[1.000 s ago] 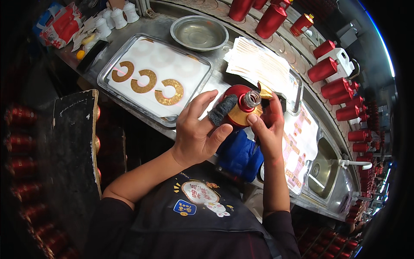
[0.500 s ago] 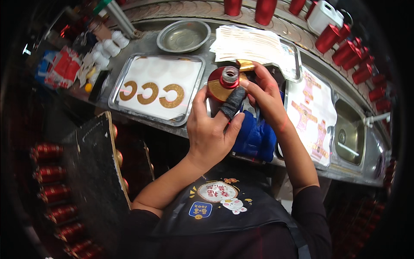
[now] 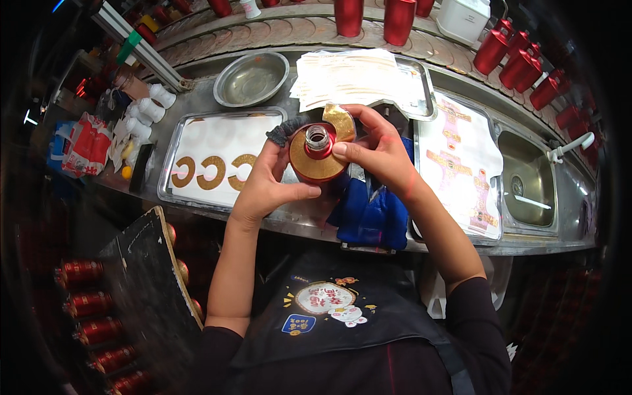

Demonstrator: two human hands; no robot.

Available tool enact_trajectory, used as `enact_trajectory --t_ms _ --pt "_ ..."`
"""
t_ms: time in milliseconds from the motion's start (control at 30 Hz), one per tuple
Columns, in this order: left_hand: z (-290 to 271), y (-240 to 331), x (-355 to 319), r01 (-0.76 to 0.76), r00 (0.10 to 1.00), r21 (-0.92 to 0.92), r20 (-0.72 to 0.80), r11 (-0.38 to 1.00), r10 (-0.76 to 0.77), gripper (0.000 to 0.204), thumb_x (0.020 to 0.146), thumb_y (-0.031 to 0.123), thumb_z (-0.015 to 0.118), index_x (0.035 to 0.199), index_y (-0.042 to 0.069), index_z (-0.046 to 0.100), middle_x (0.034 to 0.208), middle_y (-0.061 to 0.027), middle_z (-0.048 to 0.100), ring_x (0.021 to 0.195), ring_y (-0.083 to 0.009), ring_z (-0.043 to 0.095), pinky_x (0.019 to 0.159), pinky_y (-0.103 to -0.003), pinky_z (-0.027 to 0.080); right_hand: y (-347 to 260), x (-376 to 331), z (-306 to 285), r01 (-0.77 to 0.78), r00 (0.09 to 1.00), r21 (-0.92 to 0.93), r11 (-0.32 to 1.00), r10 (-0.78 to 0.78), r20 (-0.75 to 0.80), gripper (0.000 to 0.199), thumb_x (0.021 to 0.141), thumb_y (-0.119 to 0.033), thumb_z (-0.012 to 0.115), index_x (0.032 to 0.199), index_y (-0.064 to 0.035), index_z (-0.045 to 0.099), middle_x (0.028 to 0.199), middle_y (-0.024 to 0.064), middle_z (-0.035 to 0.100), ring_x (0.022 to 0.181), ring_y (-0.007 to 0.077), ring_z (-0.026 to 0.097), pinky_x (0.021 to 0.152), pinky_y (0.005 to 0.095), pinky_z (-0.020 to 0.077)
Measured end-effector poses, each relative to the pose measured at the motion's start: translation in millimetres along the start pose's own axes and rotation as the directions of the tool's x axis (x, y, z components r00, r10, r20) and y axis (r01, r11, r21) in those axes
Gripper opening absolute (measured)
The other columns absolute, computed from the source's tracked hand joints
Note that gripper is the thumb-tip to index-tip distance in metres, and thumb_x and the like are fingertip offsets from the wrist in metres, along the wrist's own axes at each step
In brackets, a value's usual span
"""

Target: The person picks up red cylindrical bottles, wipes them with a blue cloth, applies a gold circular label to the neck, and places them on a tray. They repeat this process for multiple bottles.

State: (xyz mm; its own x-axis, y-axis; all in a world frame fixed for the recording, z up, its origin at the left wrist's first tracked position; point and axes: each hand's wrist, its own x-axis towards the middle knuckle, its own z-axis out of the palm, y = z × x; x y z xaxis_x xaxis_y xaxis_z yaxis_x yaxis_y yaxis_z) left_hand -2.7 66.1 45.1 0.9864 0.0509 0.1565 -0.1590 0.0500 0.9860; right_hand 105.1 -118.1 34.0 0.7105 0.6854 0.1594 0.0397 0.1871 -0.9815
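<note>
A red bottle (image 3: 320,176) with a bare threaded neck is held up in front of me, above the metal counter. My left hand (image 3: 253,194) is closed round its left side, a dark wrap on one finger. A gold C-shaped label (image 3: 306,163) lies around the bottle's shoulder. My right hand (image 3: 382,155) pinches the label's far right end, which stands up off the bottle, with the thumb beside the neck. On the tray (image 3: 164,186) to the left, several more gold C-shaped labels (image 3: 210,172) lie on a white sheet.
Behind the bottle are a steel bowl (image 3: 251,79) and a stack of white sheets (image 3: 349,72). Blue cloth (image 3: 374,214) hangs at the counter's front edge. To the right are patterned label sheets (image 3: 454,178) and a sink (image 3: 526,178). Red bottles (image 3: 399,20) line the back conveyor.
The view has shifted. My left finger has left the label's front for the bottle's far left side. More of the gold label shows around the neck, its right end still raised in my right hand.
</note>
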Motion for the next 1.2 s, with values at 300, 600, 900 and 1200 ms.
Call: enact_trajectory --t_ms 300,600,900,1200 --pt "-1.6 -13.1 -9.5 0.057 0.998 0.147 -0.039 0.988 -0.052 0.095 0.061 0.012 0.094 0.142 0.007 0.045 0.136 -0.0111 0.055 0.128 -0.0242 0.053 0.11 -0.037 0.041 3.6 -12.7 10.7 0.015 0.995 0.011 1.0 -0.014 -0.101 0.052 0.084 -0.016 0.079 0.129 -0.0008 0.058 0.117 0.0011 0.062 0.079 0.0012 0.057 0.065 0.0176 0.0466" --pt "-5.7 -16.0 -5.6 0.052 0.996 -0.338 -0.049 0.94 -0.072 0.067 0.087 0.018 0.077 0.144 0.005 0.045 0.144 -0.012 0.053 0.133 -0.0232 0.052 0.112 -0.038 0.04 -15.8 -25.5 24.2 -0.073 0.98 0.017 0.997 0.074 -0.183 0.048 0.085 -0.015 0.077 0.127 -0.0007 0.059 0.119 0.0066 0.058 0.087 0.0061 0.061 0.068 0.0195 0.05" --pt "-0.1 -21.4 -5.6 -0.038 0.995 -0.344 -0.104 0.938 0.002 0.044 0.097 0.016 0.068 0.136 0.004 0.054 0.13 -0.008 0.063 0.119 -0.0162 0.06 0.104 -0.033 0.047 -14.3 -28.0 35.9 -0.01 0.976 -0.11 0.994 -0.014 -0.219 0.053 0.085 -0.014 0.079 0.131 -0.0017 0.055 0.121 0.0075 0.056 0.098 0.0103 0.062 0.069 0.021 0.0537" --pt "4.4 -12.8 -7.4 -0.026 0.993 -0.259 -0.118 0.966 -0.005 0.052 0.089 0.013 0.076 0.136 0.005 0.053 0.129 -0.0074 0.061 0.118 -0.0161 0.059 0.105 -0.033 0.046 -15.7 -28.6 31.8 -0.016 0.98 -0.036 0.999 0.008 -0.198 0.052 0.087 -0.009 0.074 0.134 0.0003 0.052 0.124 0.0076 0.055 0.096 0.01 0.064 0.071 0.0206 0.0548"
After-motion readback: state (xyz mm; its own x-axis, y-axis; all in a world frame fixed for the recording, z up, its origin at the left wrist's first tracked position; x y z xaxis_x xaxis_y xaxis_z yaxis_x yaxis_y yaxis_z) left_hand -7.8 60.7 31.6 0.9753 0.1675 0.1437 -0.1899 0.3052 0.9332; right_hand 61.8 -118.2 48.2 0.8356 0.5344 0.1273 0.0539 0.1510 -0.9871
